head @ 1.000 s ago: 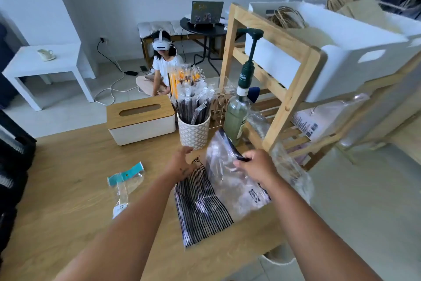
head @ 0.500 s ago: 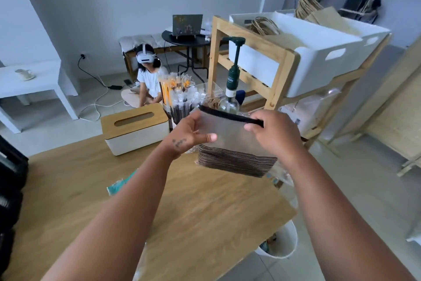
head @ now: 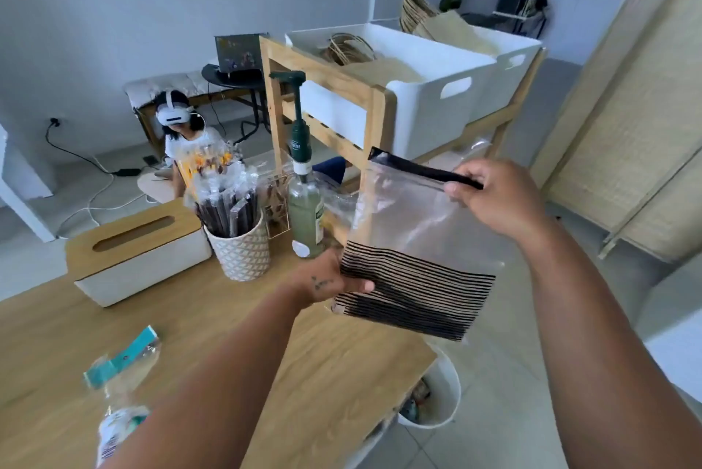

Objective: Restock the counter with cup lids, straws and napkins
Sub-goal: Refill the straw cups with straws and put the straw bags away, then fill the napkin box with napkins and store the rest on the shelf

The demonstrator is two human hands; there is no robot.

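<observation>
The left grip (head: 326, 278) clasps the lower left corner of a clear zip bag (head: 414, 225), its thumb across the black straws (head: 418, 301) lying in the bag's bottom. The right grip (head: 497, 198) pinches the bag's black zip strip at the top right. The bag hangs in the air over the right edge of the counter (head: 228, 335), just beside a pump bottle (head: 305, 217) whose green label is too blurred to read. A patterned cup (head: 243, 252) of wrapped straws (head: 228, 210) stands beside a tissue box (head: 140, 255).

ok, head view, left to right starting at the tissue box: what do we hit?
tissue box → straw cup → pump bottle → zip bag → right hand
</observation>
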